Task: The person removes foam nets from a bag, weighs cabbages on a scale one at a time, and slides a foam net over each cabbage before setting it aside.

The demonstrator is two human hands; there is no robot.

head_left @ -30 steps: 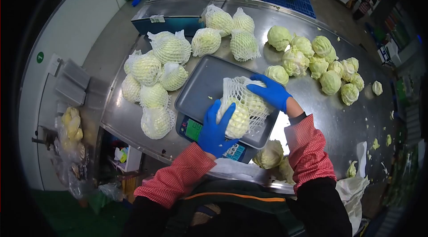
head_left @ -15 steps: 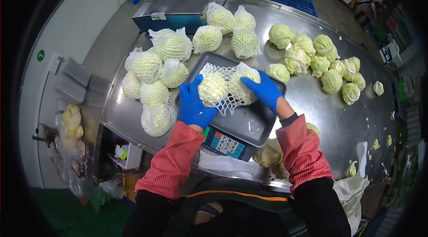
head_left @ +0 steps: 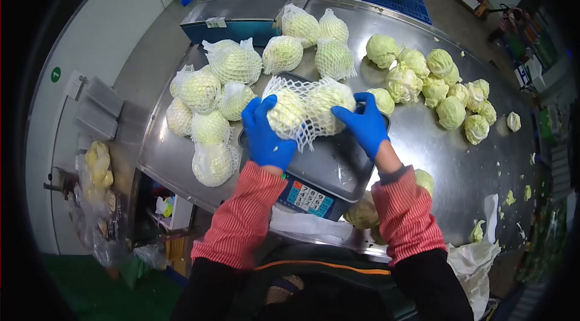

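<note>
Two pale cabbages [head_left: 328, 103] share a white foam net [head_left: 308, 120], side by side over the dark tray [head_left: 338, 170] of a weighing scale. My blue-gloved left hand [head_left: 266, 133] is closed round the left cabbage [head_left: 286, 114], thumb and fingers along its side. On the other side my blue-gloved right hand [head_left: 365, 126] grips the right cabbage, its thumb and fingertips against the netting. The net covers both cabbages loosely. Whether they touch the tray cannot be made out. Below the tray shows the scale's keypad [head_left: 307, 197].
Several net-wrapped cabbages [head_left: 211, 127] stand on the left of the metal table [head_left: 411, 145], more at its back beside a blue-sided metal box [head_left: 232, 31]. Several bare cabbages [head_left: 450, 112] lie to the right. White netting [head_left: 311, 222] lies by the front edge.
Both hands have shifted the netted pair slightly up and away from me. My right fingers have moved from over the cabbage toward its right side.
</note>
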